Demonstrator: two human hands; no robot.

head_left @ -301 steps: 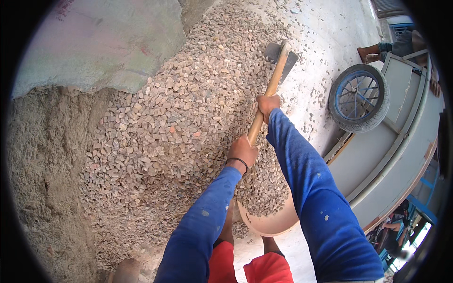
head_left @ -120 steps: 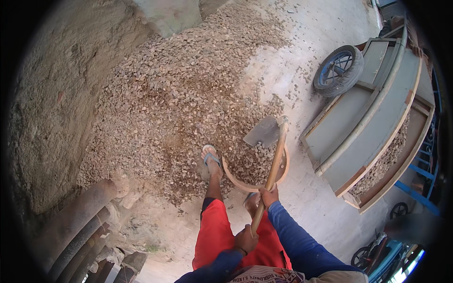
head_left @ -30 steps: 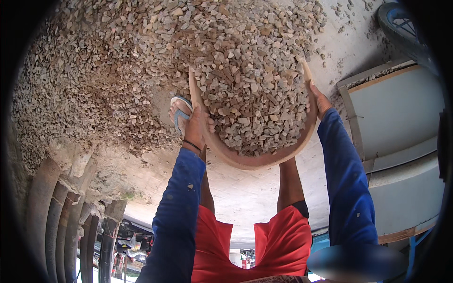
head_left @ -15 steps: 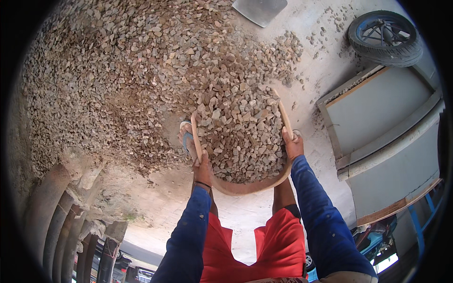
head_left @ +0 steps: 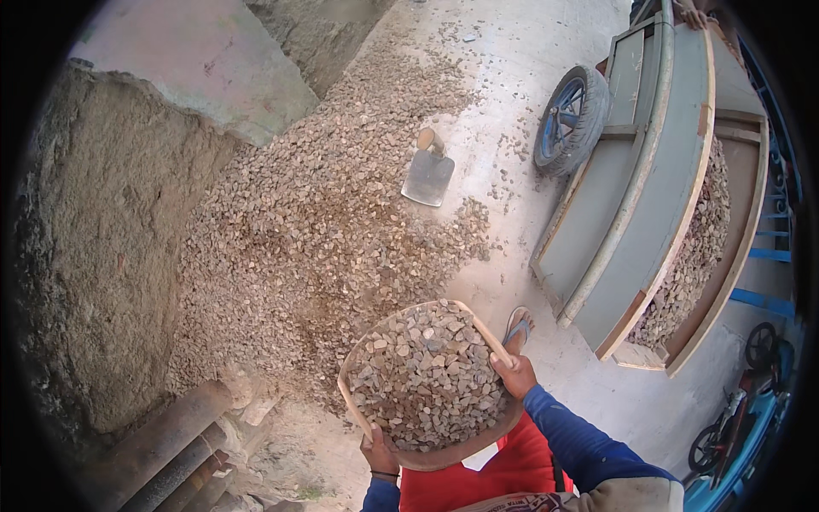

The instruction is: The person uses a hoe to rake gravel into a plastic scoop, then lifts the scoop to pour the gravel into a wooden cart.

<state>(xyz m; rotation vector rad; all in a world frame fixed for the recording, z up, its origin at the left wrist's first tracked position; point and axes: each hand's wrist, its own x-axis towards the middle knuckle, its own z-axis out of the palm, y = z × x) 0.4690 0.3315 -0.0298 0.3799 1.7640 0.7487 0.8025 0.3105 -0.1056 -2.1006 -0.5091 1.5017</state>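
A tan scoop-shaped basket (head_left: 435, 456), heaped with grey-brown gravel (head_left: 431, 375), is held in front of my body. My left hand (head_left: 378, 452) is closed on its left rim, low down. Its right rim is in the grip of my right hand (head_left: 516, 376), fingers wrapped over the edge. Below the basket's right side shows my sandalled foot (head_left: 519, 327). Beyond the basket spreads a wide pile of loose gravel (head_left: 299, 222). A hoe blade with a wooden handle end (head_left: 429, 177) lies at the pile's right edge.
On the right stands a wooden-sided cart (head_left: 636, 222) with a spoked wheel (head_left: 572, 121) and gravel inside. Another person's hand (head_left: 698, 17) is at its far end. Pipes (head_left: 162, 444) lie at lower left; a rough wall (head_left: 124, 239) bounds the left. Motorbikes (head_left: 734, 418) stand lower right.
The filled basket has come up and closer to my body. My view has turned right, bringing the cart's gravel load and the whole hoe blade into sight. Both hands keep their hold.
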